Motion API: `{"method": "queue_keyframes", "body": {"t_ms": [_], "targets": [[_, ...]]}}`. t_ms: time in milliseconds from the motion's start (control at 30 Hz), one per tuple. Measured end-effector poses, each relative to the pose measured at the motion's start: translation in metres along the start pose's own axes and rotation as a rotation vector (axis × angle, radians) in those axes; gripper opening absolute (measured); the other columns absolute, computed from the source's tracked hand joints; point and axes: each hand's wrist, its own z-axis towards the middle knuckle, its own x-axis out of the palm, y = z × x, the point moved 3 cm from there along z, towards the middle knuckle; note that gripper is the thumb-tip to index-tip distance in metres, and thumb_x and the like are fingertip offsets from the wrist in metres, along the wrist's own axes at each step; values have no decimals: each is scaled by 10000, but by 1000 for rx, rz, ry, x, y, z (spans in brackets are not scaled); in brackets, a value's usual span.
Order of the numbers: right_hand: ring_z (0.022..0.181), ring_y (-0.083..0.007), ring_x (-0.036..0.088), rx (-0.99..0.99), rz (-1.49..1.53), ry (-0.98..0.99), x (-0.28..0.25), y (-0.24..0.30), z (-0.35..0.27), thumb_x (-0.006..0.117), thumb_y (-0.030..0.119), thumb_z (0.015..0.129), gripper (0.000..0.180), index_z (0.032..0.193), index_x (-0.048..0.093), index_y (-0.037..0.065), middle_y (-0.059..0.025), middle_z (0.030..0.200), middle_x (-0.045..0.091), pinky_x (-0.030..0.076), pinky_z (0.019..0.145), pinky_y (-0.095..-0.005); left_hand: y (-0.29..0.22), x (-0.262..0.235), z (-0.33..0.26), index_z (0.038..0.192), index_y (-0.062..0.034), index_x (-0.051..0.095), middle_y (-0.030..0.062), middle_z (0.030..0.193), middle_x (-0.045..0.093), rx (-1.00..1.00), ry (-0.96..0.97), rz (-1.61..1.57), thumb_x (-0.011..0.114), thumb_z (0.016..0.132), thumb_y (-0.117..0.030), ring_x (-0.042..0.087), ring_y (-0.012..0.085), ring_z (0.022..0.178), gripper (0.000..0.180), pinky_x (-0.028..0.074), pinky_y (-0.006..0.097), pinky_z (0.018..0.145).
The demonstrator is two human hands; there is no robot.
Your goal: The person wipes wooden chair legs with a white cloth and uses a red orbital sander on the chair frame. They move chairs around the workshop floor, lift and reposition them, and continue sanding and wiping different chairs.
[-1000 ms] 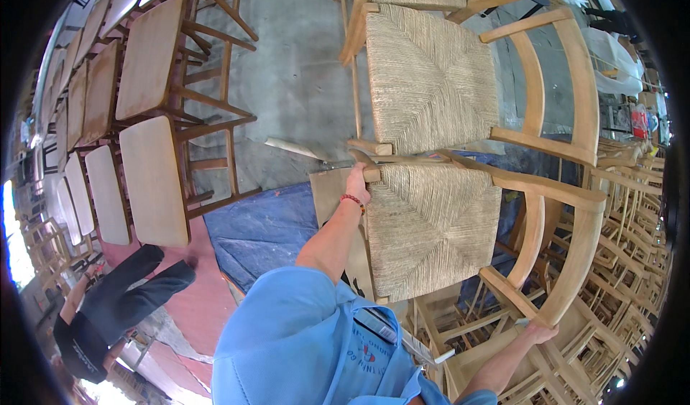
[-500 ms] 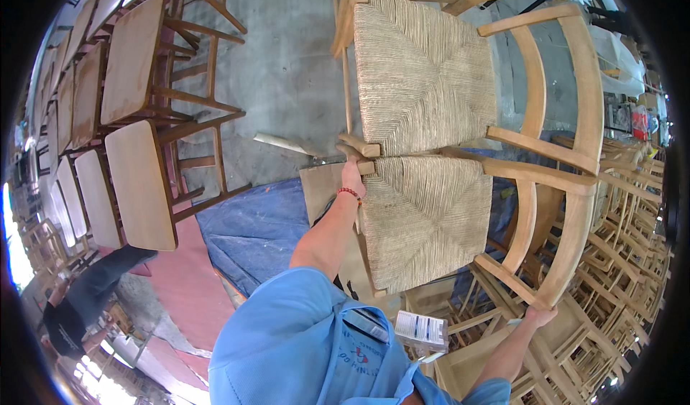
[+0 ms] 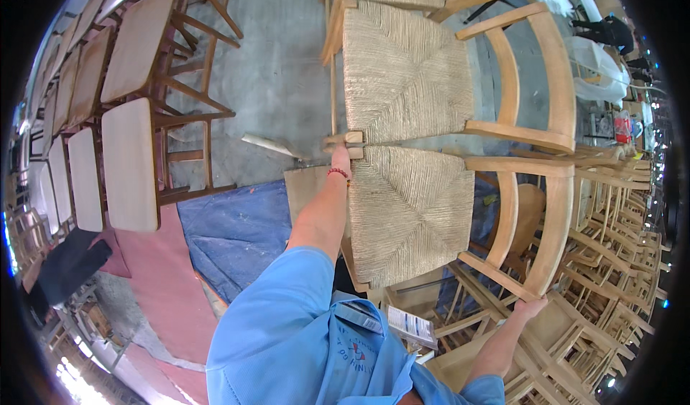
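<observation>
Since the earlier frame the near woven-seat chair [image 3: 413,214] slid up against the far chair [image 3: 406,74], front corners touching. Grey concrete floor [image 3: 277,67], blue tarp [image 3: 230,232] and red mat [image 3: 162,283] underfoot, 2 rows of stools [image 3: 129,164] left, stacked frames [image 3: 618,261] right. Left hand [image 3: 341,158] gripped the seat's front-left corner. Right hand [image 3: 530,308] closed on the armrest end.

Head view, seemingly steeply down, close.
</observation>
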Motion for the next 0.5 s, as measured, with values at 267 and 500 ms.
{"method": "queue_keyframes", "body": {"t_ms": [267, 500], "targets": [[1161, -309, 568, -4, 101, 62, -31, 5, 2, 515, 402, 936, 573, 1341, 482, -2, -138, 1320, 555, 463, 971, -439, 46, -60, -130, 1322, 35, 512, 264, 1340, 530, 603, 35, 640, 464, 933, -434, 460, 376, 1297, 612, 360, 392, 1065], [1215, -275, 519, -4, 265, 225, -76, 1, 17, 499, 554, 941, 674, 1364, 466, 30, -121, 1347, 527, 395, 1025, -413, 197, -305, -265, 1152, 41, 634, 297, 1250, 565, 432, -233, 1260, 476, 873, -404, 499, 417, 1233, 549, 389, 456, 1047]]}}
